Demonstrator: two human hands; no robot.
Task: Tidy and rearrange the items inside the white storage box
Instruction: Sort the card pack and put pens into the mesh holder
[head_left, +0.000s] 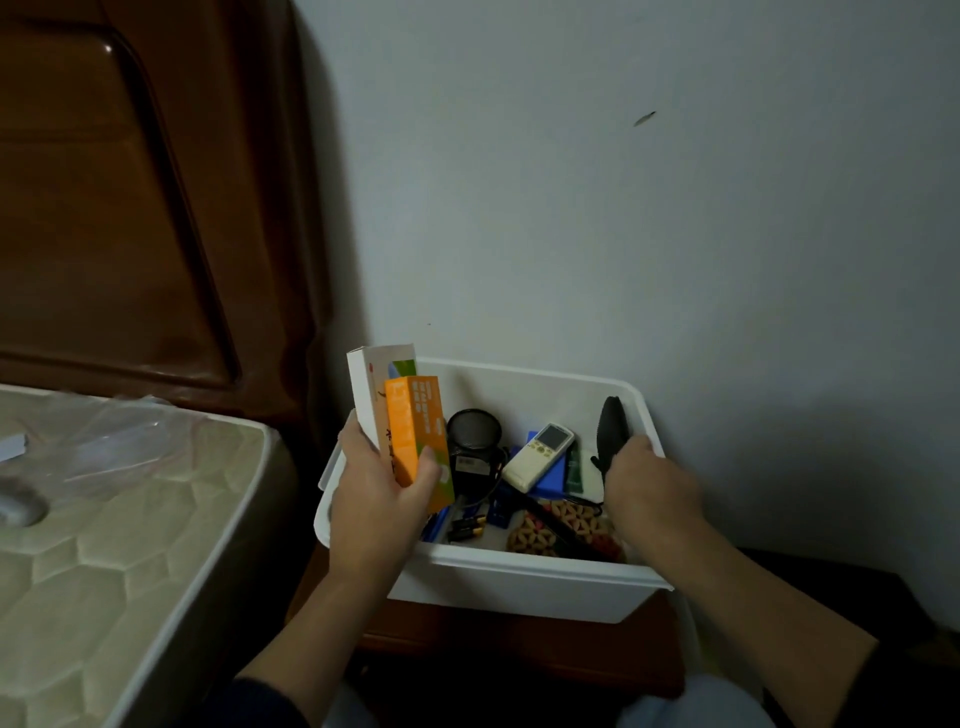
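Upright, orange carton (415, 431) in left hand (376, 499)

Dark brown wooden headboard (130, 208) fills upper left, standing against pale wall (649, 208). Mattress (119, 545) with quilted beige cover at lower left, clear plastic sheet (98, 441) lying crumpled on top near headboard. Small dark mark (644, 119) on wall, upper right. Brown wooden surface (519, 644) at bottom centre, just beside mattress.
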